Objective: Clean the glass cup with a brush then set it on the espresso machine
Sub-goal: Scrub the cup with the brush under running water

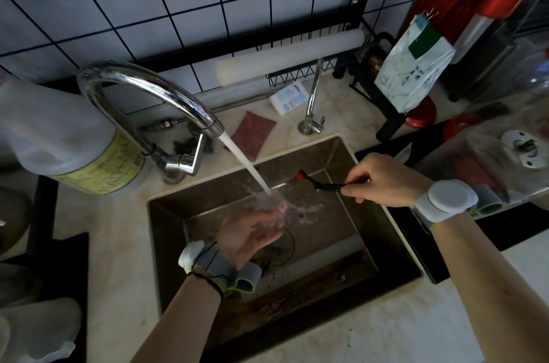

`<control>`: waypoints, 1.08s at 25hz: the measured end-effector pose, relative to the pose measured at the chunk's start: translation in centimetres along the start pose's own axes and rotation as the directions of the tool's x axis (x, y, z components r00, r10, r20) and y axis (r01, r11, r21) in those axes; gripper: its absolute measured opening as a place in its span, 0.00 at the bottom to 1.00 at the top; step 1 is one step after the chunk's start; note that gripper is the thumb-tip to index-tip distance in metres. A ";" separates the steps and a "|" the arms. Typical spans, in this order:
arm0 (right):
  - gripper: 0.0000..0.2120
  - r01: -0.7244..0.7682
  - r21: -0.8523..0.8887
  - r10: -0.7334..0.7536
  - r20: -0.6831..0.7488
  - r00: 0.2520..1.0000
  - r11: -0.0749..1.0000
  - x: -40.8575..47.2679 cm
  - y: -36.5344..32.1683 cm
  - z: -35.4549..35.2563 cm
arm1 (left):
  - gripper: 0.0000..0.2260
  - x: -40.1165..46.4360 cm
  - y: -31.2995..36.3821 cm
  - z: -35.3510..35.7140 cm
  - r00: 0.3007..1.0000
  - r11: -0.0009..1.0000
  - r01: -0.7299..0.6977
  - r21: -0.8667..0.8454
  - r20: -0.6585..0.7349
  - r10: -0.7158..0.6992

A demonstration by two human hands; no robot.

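Two bare hands work over a dark steel sink (371, 232) set in a pale counter (124, 243); at far left stands a white jug with a yellow label (68, 136), just beside the base of the chrome faucet (142, 86), whose arched spout runs a white stream of water (246, 166) down and to the right; behind the spout lies a reddish scouring pad (252, 132) on the counter edge, and further right a small chrome tap (312, 107) rises near the sink's back corner. The left hand (252, 232) is low in the basin, palm up, fingers curled around the glass cup (267, 214), which is clear and hard to make out; the stream lands at the cup and splashes around it. The right hand (383, 181) hovers over the sink's right rim, thumb and forefinger pinched on the black handle of the brush (323, 182), whose red tip points left toward the water but stays apart from the cup. Each wrist carries a white and grey band; a white plastic bag (413, 71) hangs at upper right.
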State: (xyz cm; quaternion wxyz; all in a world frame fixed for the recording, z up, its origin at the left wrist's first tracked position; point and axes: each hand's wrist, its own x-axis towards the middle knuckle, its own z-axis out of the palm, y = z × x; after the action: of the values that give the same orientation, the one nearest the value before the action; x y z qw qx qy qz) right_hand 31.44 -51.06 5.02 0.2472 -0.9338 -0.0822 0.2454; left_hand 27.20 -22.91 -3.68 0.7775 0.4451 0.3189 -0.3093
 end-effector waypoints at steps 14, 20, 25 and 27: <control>0.20 0.045 0.038 -0.047 0.066 0.997 0.998 -0.1 -2.8 0.1 | 0.15 0.9 -1.5 -0.3 0.936 0.785 -0.297 0.544 0.004 0.352; 0.07 0.074 -0.015 -0.075 -0.027 0.997 0.997 -0.9 -2.7 -0.5 | 0.29 0.9 -1.3 -0.8 0.843 0.451 -0.335 0.827 0.049 0.535; 0.07 0.113 -0.183 -0.130 -0.085 0.988 0.977 -1.2 -4.2 -0.3 | 0.28 0.5 -1.2 -0.3 0.786 0.387 -0.371 0.844 0.063 0.615; 0.07 0.122 -0.285 -0.156 -0.099 0.983 0.951 -0.8 -5.5 1.0 | 0.26 0.3 -1.2 0.1 0.769 0.366 -0.371 0.853 0.061 0.637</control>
State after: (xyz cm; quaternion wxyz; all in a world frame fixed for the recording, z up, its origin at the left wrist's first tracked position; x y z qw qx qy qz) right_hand 30.11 -46.10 7.32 0.1347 -0.9642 -0.1664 0.1566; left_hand 26.46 -23.57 -4.43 0.4746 0.8704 0.0862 -0.0985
